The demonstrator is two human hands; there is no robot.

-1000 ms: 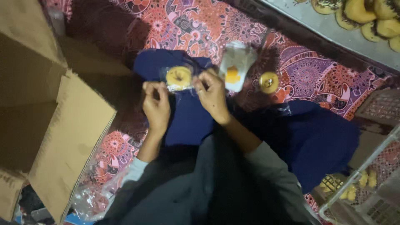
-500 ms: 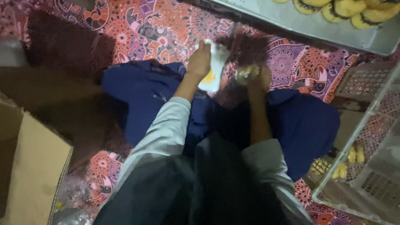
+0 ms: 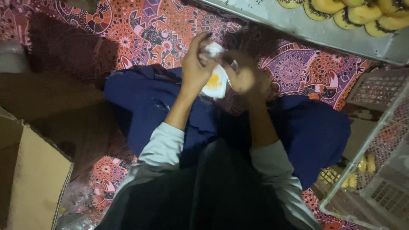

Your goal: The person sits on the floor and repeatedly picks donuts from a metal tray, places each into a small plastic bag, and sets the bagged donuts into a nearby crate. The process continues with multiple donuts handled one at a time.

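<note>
The small clear plastic bag (image 3: pixel 216 81) with something yellow-orange inside is up between my two hands, over the patterned mat (image 3: pixel 140 34) just beyond my lap. I have its bunched white top pinched in my left hand (image 3: pixel 195 70), fingers curled tight around the neck of the plastic, while my right hand (image 3: pixel 246 79) is closed in beside it, touching the bag's right side. What exactly the right fingers grip I cannot tell; they are blurred, though there seems to be a bit of clear plastic among them. Holding the bag by its gathered top lets the filled part hang down and keeps the opening shut, I'd judge, and both hands close together give me control of the thin film.

Under my forearms lies the dark blue cloth (image 3: pixel 140 102), spread across my lap and onto the mat on both sides. Along the mat's far edge, toward its right corner, sits a metal tray (image 3: pixel 298 30) with yellow ring-shaped pastries (image 3: pixel 353 15) lined up on it, well apart from the bag. At the right edge stands a white plastic crate (image 3: pixel 375 170); a few yellow pieces (image 3: pixel 366 164) show through its mesh. On the left edge are open cardboard box flaps (image 3: pixel 34 179), with some crumpled clear plastic (image 3: pixel 76 200) near their lower corner. Nothing lies between my hands and the tray; the crate is close by my right elbow.
</note>
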